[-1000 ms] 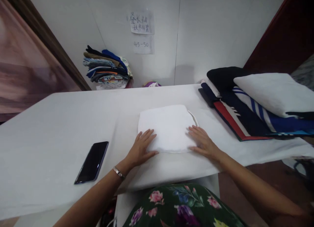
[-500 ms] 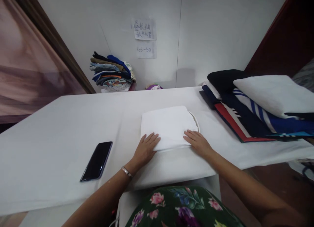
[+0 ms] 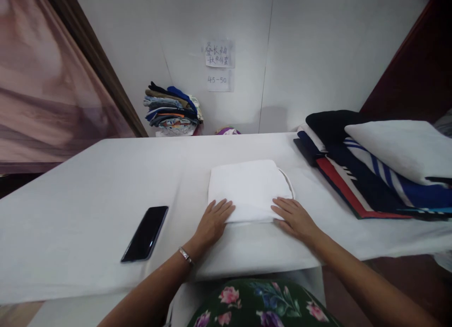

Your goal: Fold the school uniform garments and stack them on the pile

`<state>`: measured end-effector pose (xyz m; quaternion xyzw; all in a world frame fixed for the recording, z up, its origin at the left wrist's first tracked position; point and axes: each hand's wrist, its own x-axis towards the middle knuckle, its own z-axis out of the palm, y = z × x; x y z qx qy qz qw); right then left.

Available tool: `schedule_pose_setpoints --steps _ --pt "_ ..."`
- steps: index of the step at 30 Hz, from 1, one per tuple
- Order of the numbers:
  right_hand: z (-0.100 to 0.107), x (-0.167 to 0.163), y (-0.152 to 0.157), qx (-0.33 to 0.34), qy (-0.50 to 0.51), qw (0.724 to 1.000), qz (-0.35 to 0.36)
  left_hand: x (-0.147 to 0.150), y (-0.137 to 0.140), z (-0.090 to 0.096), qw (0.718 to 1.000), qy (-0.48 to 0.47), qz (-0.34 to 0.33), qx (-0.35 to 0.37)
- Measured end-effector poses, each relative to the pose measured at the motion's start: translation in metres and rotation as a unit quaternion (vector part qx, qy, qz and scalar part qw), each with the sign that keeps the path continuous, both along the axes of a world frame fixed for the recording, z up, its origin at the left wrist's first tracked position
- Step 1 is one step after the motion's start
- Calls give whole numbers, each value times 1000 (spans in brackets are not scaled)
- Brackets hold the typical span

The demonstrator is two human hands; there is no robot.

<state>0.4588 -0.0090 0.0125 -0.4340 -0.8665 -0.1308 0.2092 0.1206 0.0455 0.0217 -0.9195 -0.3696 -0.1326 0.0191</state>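
A white folded garment [image 3: 249, 188] lies flat on the white-covered table [image 3: 106, 186] in front of me, with a pale cord or band curving out along its right edge. My left hand [image 3: 214, 219] rests on its near left corner, fingers stretched out and a metal bracelet on the wrist. On the near right corner lies my right hand [image 3: 294, 219], its fingers spread flat on the cloth. Neither hand grips anything. The garment's exact kind cannot be made out from its folded shape.
A black phone [image 3: 145, 234] lies left of my hands. Folded clothes [image 3: 356, 171] are stacked at the right, a white piece [image 3: 399, 146] on top. Behind the table's far edge stands another clothes pile [image 3: 173, 108]. Two handwritten papers [image 3: 219, 66] hang on the wall; a pinkish curtain [image 3: 52, 77] hangs left.
The view has shifted slightly, so everything sits a little lower and further right. Both hands stay on the near corners of the garment, with the right fingers slightly moved.
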Motion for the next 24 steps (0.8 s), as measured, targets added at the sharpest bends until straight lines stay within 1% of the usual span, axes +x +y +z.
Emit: schedule_pose_setpoints --steps 2,5,8,11,14,18,24 --pt "4 -1 -8 3 -11 1000 -13 0 0 -1 1000 -6 1 -1" --pt "5 2 -12 39 -3 999 -35 0 0 -2 1000 -10 2 -3" --pt "3 8 -5 77 17 996 -42 0 0 -2 1000 -9 8 -1" --pt "-3 11 4 96 22 994 -48 0 -1 -2 1000 -3 12 8" --pt "-12 9 8 89 12 994 -64 0 -3 -2 1000 13 9 22" --pt "-21 6 5 58 -2 994 -90 -1 -5 -1 999 12 -4 43" --pt "-25 9 2 19 0 996 -87 0 -3 -4 999 1 0 54"
